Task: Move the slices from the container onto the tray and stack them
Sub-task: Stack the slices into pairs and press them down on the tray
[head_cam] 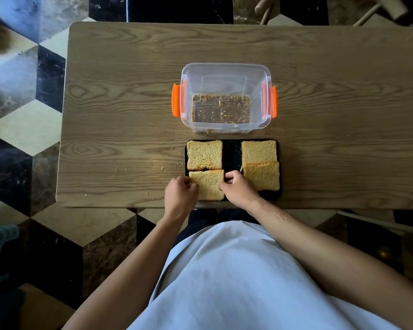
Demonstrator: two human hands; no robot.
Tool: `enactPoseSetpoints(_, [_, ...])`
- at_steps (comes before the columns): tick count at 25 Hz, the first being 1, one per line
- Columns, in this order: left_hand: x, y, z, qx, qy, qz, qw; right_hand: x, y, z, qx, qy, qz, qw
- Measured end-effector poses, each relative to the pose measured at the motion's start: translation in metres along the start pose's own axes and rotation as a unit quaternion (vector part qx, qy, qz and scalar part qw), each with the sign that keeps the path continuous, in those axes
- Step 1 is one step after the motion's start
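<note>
A black tray [231, 153] lies near the table's front edge with bread slices on it. One slice [204, 154] sits at its back left, another [259, 151] at back right, and a third [262, 175] overlaps the front of that one. A front-left slice [209, 186] is pinched from both sides: my left hand [180, 194] grips its left edge and my right hand [236, 189] grips its right edge. Behind the tray stands a clear plastic container [224, 70] with orange clips [176, 100], holding only crumbs.
The wooden table [117, 115] stretches wide to the left and right of the tray. Crumbs are scattered left of the tray. A chair [267, 8] shows beyond the far edge. Patterned floor tiles surround the table.
</note>
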State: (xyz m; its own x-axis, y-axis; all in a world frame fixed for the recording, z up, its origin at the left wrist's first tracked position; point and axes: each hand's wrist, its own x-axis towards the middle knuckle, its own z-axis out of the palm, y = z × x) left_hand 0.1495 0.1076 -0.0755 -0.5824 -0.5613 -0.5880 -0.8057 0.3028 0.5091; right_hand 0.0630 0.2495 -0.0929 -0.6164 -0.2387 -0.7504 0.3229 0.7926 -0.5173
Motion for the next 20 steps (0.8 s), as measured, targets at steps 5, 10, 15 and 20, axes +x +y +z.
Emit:
enactPoseSetpoints(5, [-0.0003, 0.0010, 0.0020, 0.036, -0.001, -0.004, 0.999, 0.0027, 0.0003, 0.0042, -0.016, 0.020, -0.004, 1.000])
enactPoseSetpoints(10, [-0.0001, -0.0030, 0.0028, 0.091, 0.001, 0.023, 0.996, 0.0034, -0.0004, 0.0075, -0.046, 0.021, -0.016, 0.999])
enactPoseSetpoints(15, [-0.0036, -0.0048, 0.0027, 0.138, 0.022, 0.067, 0.988, -0.0004, -0.0043, 0.0081, -0.059, 0.020, -0.020, 0.998])
enactPoseSetpoints(20, [-0.0059, -0.0066, 0.0058, 0.252, -0.005, 0.165, 0.953, -0.0033, -0.0082, 0.0073, -0.054, 0.017, -0.011, 0.998])
